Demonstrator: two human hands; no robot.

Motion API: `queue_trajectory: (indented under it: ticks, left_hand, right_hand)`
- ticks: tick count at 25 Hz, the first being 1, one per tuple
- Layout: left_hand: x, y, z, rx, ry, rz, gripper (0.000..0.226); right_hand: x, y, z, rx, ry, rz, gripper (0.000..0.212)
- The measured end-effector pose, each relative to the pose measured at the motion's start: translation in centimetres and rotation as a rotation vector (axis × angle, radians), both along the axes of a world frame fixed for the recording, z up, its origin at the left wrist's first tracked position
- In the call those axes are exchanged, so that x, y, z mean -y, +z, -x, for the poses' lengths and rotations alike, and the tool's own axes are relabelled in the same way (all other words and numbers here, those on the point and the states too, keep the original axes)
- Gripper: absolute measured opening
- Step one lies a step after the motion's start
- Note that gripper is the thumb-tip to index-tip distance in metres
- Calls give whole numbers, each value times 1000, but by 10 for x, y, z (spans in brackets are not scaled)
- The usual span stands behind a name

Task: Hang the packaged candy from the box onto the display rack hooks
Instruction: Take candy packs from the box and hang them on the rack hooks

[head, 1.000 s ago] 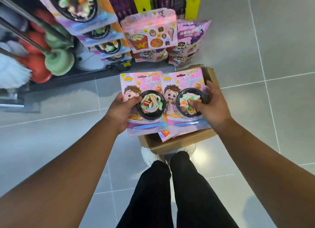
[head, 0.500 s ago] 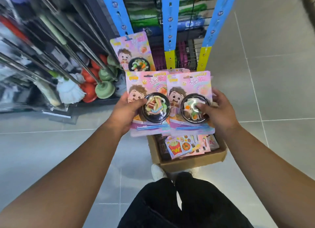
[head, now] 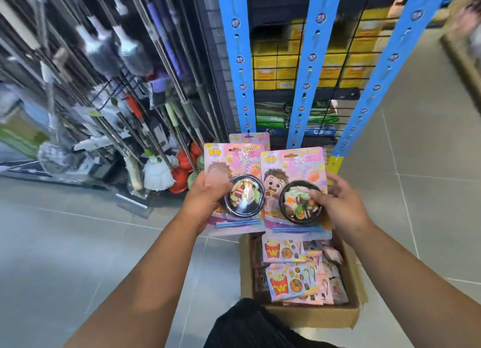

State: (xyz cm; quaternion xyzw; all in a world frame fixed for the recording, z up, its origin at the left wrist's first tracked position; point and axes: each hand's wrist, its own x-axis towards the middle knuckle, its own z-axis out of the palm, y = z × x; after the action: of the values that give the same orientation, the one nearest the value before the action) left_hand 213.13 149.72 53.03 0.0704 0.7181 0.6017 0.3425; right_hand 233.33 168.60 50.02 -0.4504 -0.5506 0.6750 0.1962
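My left hand [head: 205,198] grips a pink candy pack [head: 234,189] with a black bowl blister by its left edge. My right hand [head: 338,204] grips a second, matching candy pack [head: 294,191] by its right edge, thumb on the bowl. Both packs are held upright, side by side, above the open cardboard box [head: 312,314] on the floor, which holds several pink candy bags [head: 291,282]. Behind them stands the display rack with three blue hook strips [head: 304,74]. Another pink pack [head: 250,138] hangs low on the left strip, mostly hidden.
Mops and brooms [head: 156,170] with long handles lean in a rack at the left. A black wire grid with yellow boxes [head: 278,66] stands behind the blue strips. Grey tiled floor [head: 78,243] surrounds the box. My black-trousered legs [head: 250,327] are at the bottom.
Both hands have lifted the two packs up from the box toward the blue strips, and my view has tilted upward to show more of the rack.
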Motion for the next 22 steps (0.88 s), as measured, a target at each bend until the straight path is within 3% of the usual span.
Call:
queue_trajectory:
  ticks: [10,22]
  left_hand:
    - [16,26,61,-118,9,52,35]
    - [27,10,176,-212,-106,158,55]
  right_hand:
    - [-4,34,81,72,85,-133,50]
    - [-1,19,190,212,-52,-152,52]
